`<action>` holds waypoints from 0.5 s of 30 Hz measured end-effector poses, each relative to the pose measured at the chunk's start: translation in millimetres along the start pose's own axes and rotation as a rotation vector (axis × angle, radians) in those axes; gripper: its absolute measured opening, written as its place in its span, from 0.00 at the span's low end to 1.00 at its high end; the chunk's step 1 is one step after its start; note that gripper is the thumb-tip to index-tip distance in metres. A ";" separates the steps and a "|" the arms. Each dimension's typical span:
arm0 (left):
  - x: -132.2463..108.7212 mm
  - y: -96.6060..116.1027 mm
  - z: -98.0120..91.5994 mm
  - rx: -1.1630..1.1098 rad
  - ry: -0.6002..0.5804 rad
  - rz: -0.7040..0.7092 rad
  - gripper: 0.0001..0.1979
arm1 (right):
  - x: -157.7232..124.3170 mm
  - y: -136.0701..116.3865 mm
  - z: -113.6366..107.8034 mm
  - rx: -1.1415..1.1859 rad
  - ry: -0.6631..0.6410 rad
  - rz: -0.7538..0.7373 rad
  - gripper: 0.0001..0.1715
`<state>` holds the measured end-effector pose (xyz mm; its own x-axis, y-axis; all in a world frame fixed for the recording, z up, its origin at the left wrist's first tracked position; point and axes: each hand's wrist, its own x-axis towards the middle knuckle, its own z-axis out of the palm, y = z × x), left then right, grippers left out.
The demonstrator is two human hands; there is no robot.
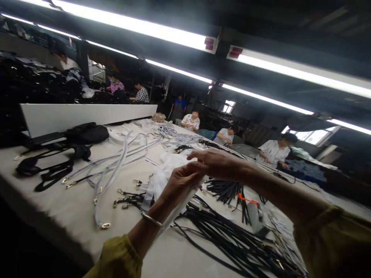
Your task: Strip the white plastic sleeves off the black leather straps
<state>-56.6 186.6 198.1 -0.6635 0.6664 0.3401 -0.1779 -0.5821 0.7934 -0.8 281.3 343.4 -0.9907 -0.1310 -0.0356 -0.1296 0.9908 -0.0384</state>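
My left hand (180, 182), a silver bangle on its wrist, is closed round a clear plastic bag (158, 181) raised above the white table (72, 208). My right hand (216, 162) meets it from the right, its fingers curled and pinching the bag's top edge. Both sleeves are olive yellow. Below the hands lie a bundle of black straps (232, 239) and small gold clasps (127, 199). What is inside the bag is hard to make out.
White straps with gold clips (113, 170) spread over the table's middle. Black bags and straps (66, 146) lie at the left by a long white board (87, 116). Several other people (274, 150) work along the far side and at the back.
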 end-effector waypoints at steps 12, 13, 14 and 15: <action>-95.5 -83.9 -67.9 0.260 -0.131 -0.300 0.28 | -6.8 19.5 113.1 0.389 -0.035 0.102 0.31; -98.2 -84.5 -67.3 0.261 -0.116 -0.314 0.28 | -9.6 15.7 123.1 0.365 -0.094 0.061 0.32; -99.8 -83.5 -67.1 0.278 -0.104 -0.322 0.27 | -12.1 11.6 133.8 0.361 -0.153 0.026 0.33; -101.2 -81.6 -68.3 0.296 -0.101 -0.333 0.25 | -13.9 7.7 144.6 0.393 -0.210 0.007 0.33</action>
<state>-24.5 134.8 64.4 -0.5288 0.8452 0.0776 -0.1446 -0.1798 0.9730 17.8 285.8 199.3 -0.9567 -0.1686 -0.2372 -0.0579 0.9090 -0.4127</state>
